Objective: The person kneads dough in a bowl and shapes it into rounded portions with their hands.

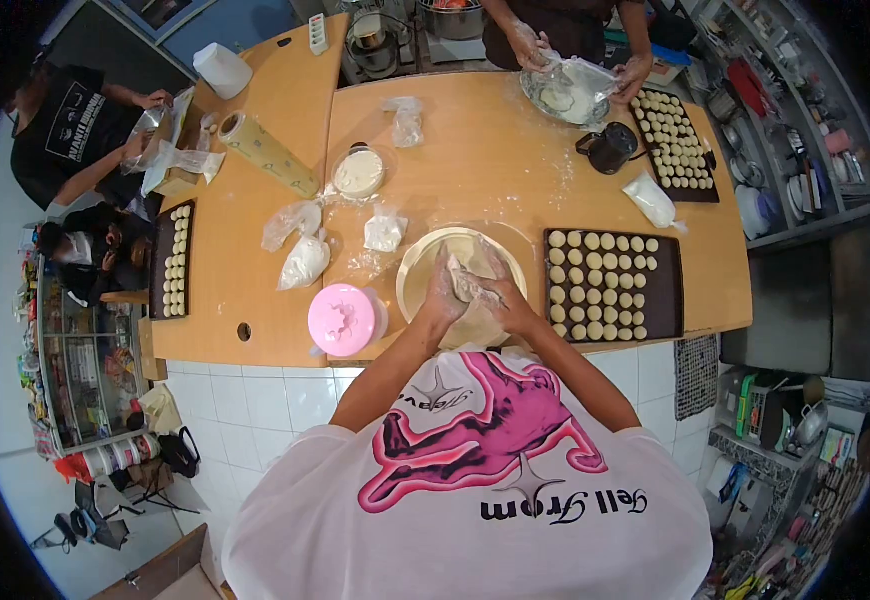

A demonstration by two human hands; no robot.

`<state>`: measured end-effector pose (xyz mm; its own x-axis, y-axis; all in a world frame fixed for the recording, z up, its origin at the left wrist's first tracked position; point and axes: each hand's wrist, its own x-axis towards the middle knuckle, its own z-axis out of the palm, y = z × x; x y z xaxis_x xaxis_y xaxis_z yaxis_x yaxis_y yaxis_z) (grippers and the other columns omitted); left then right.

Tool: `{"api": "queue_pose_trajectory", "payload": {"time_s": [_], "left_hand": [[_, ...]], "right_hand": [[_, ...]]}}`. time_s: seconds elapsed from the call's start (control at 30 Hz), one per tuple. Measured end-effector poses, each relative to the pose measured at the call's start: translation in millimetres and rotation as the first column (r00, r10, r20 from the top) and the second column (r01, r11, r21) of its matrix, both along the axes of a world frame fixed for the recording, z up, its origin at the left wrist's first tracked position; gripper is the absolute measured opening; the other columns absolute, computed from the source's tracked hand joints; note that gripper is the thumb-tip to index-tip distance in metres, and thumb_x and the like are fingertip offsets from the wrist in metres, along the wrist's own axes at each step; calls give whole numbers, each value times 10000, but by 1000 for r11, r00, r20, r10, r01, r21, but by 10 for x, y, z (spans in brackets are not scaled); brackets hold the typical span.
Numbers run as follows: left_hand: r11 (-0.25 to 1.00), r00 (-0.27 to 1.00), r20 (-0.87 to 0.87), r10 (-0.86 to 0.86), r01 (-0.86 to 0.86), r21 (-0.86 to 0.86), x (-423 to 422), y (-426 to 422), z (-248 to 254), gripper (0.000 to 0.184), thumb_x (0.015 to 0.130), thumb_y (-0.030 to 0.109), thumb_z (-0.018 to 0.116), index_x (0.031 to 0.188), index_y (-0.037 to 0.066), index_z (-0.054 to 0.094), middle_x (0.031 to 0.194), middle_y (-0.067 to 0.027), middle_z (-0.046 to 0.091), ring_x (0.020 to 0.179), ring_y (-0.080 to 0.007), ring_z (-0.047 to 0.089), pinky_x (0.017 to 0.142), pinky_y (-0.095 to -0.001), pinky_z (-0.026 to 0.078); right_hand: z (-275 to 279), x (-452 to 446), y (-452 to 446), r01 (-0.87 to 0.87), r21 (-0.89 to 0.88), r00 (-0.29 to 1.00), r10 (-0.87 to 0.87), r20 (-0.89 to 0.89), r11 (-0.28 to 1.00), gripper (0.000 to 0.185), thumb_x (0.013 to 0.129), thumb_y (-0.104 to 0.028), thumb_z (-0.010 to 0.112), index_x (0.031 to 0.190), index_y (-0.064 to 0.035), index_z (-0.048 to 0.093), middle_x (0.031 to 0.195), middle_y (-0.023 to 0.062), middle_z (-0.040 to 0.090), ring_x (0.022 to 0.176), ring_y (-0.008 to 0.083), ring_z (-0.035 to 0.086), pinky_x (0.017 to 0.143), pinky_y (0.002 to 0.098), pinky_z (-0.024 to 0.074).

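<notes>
My left hand [442, 297] and my right hand [506, 295] come together over a wide round bowl [408, 268] at the table's front edge. Between them is a pale, floury lump of dough [470, 286], its edges partly hidden by my fingers. Flour coats both hands. To the right of the bowl, a dark baking tray [665, 312] carries rows of small round dough pieces. Left of the bowl stands a pink lidded container [343, 320]. Just beyond it lie a small bag of white powder [385, 230] and another tied bag [305, 262].
Across the table [475, 150], a person's hands hold a plastic bag over a bowl of flour [567, 92]. Nearby are a dark jug [610, 148], a second filled tray [677, 150] and a plastic-wrap roll [267, 153]. Another person works at left, near a narrow tray [170, 262].
</notes>
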<state>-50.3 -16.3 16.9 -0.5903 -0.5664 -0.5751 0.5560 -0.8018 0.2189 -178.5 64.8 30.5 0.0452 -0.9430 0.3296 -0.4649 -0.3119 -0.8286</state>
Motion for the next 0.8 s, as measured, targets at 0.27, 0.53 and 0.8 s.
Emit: {"api": "queue_pose_trajectory", "payload": {"time_s": [0.27,0.53,0.8], "left_hand": [[980,936,-297,190,-163,115,174,-110,-160,354,920,438,447,1005,106,541,908,-69,584,863,-210,564,820,-357,471],[944,926,-199,-319,293,-151,128,-111,346,617,910,552,370,1266,52,432,1226,-101,515,1097,-243,503,973,-398,385],[595,661,429,-615,747,-298,415,-321,442,802,862,691,300,1141,-9,573,1075,-125,623,1048,-238,558,984,-345,354]], "right_hand": [[-199,-86,-13,-258,441,503,-270,821,860,614,929,-463,387,1402,-78,312,1405,86,383,1308,199,310,1098,412,155],[122,37,-198,296,-1,951,-295,-97,955,536,795,-276,678,1221,-3,499,1282,158,498,1207,269,448,963,399,375],[188,-14,-361,423,235,901,-434,-8,875,352,797,-279,664,985,13,605,841,228,635,827,372,620,750,413,480]]}}
